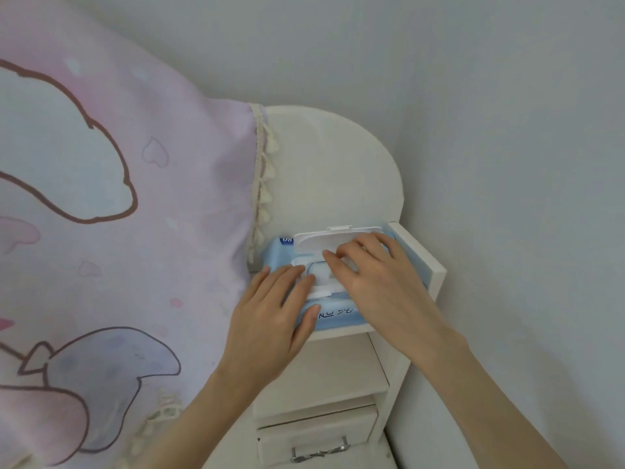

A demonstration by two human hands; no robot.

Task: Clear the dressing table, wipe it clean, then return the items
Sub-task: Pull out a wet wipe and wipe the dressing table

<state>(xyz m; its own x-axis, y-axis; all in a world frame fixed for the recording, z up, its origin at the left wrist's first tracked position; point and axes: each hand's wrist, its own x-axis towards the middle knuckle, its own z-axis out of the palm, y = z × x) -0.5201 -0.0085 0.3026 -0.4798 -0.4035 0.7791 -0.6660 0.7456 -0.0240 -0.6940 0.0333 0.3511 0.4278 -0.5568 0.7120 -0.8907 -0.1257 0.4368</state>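
Nearest: white drawer [318,434] with a metal handle [319,452] sitting at frame bottom, open shelf [324,370] above it. Both forearms coming up from the bottom edge. Left hand [270,319] lying on the near-left part of the wet wipes pack [334,314], fingers [291,277] straight and slightly spread, tips resting at the white dispenser frame [321,292], thumb pressing on the pack's front face. Right hand [375,282] sitting over the pack's opening, fingers [341,257] bent and bunched together; looks like it's pinching at a wipe [321,275] in the opening, but can't tell for sure, contact is mostly hidden. Pack is blue, lying flat on the white worktop [338,184] at its near edge, wedged beside a white side panel [419,255] on the right. Flip lid [334,236] is standing open, hinged away toward the far side. Pink cartoon-print curtain [118,214] with tasselled trim hanging at left, touching the pack's left end. Grey wall [406,62] behind.
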